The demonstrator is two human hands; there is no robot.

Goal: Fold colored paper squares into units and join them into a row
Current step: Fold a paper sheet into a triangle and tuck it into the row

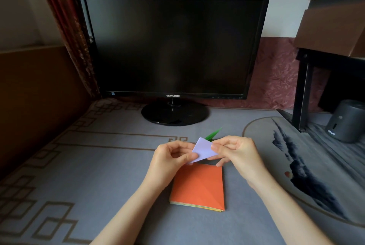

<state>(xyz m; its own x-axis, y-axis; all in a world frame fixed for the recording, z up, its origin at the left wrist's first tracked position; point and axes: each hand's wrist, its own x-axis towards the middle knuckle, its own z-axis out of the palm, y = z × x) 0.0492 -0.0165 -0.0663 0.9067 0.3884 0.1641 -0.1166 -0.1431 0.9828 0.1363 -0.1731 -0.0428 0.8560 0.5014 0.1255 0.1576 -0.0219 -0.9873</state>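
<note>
A pale lilac folded paper piece [204, 149] is held in the air above the desk. My left hand [171, 157] pinches its lower left corner. My right hand [235, 152] pinches its right edge between thumb and fingers. Below the hands lies a stack of colored paper squares [198, 186] with an orange sheet on top, creased along a diagonal. A green folded paper unit [213, 133] pokes out on the desk just behind the lilac piece, mostly hidden by it.
A black Samsung monitor [173, 47] stands at the back of the grey patterned desk mat [98, 165]. A grey cylindrical device [345, 121] sits at the right under a black stand [305, 90] bearing brown boxes. A curtain hangs at the left.
</note>
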